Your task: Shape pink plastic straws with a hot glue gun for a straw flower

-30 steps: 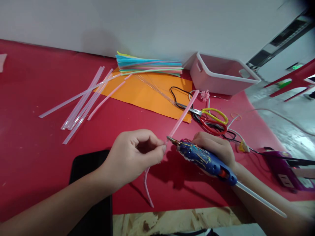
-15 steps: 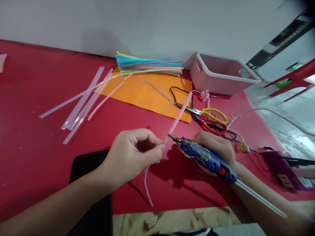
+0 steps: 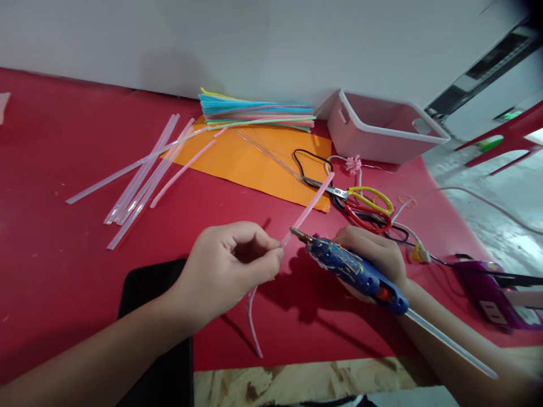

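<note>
Pinched between the thumb and fingers of my left hand (image 3: 237, 265) is a pink pipe cleaner (image 3: 313, 204). One end slants up to the right; the other hangs below the hand in a curve. My right hand (image 3: 373, 251) is wrapped round a blue glue gun (image 3: 352, 268) crusted with dried glue. Its metal nozzle touches or nearly touches the pipe cleaner just past my left fingertips. A clear glue stick (image 3: 452, 342) sticks out of the gun's back end. Some of the right fingers are hidden behind the gun.
Scissors (image 3: 369, 200) with red and yellow handles lie by an orange sheet (image 3: 254, 164). Behind are bundled coloured pipe cleaners (image 3: 254, 110) and a pink bin (image 3: 373, 135). Glue sticks (image 3: 144, 181) lie left, a black tray-like object (image 3: 156, 339) at front. Cords run to a purple power strip (image 3: 492, 294).
The upper end of the pink pipe cleaner has tilted lower and slightly to the right. The glue gun and both hands have stayed almost still.
</note>
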`<state>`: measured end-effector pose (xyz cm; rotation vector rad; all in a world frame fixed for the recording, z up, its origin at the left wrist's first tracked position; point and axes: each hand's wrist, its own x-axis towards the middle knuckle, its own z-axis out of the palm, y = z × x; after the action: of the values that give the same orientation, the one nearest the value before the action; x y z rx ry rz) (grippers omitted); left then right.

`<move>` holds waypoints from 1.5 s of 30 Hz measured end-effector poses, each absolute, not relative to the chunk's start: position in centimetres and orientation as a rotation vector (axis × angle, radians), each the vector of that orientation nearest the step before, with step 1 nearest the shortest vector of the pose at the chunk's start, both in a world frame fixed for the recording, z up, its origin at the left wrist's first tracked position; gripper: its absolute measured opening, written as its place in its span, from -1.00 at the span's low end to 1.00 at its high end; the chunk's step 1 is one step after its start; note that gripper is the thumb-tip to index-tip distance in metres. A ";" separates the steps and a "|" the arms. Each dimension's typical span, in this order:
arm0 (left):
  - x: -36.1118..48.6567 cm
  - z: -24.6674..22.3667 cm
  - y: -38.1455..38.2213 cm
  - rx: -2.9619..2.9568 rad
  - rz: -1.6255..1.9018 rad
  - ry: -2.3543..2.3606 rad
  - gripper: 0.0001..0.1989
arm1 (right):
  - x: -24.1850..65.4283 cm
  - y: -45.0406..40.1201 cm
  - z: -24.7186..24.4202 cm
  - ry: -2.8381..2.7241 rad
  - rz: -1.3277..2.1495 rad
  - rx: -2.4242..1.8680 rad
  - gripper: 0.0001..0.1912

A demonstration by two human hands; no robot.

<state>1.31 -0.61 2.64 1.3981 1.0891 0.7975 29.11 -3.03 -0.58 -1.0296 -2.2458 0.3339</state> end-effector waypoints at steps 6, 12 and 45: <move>1.3 2.5 -0.7 1.385 0.780 1.062 -0.86 | 29.0 -3.1 -0.6 -2.209 0.352 -1.059 -0.96; 1.2 2.5 -0.8 1.384 0.799 1.048 -0.85 | 29.3 -3.1 -0.7 -2.233 0.336 -1.088 -0.92; 2.8 7.2 -1.7 0.620 0.673 0.759 -0.68 | 27.2 -3.6 1.1 -1.692 0.820 -1.061 -0.82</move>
<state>2.77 -1.73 7.17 0.6196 0.7594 0.6734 27.23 -3.62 1.09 -1.0609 -1.6919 0.8200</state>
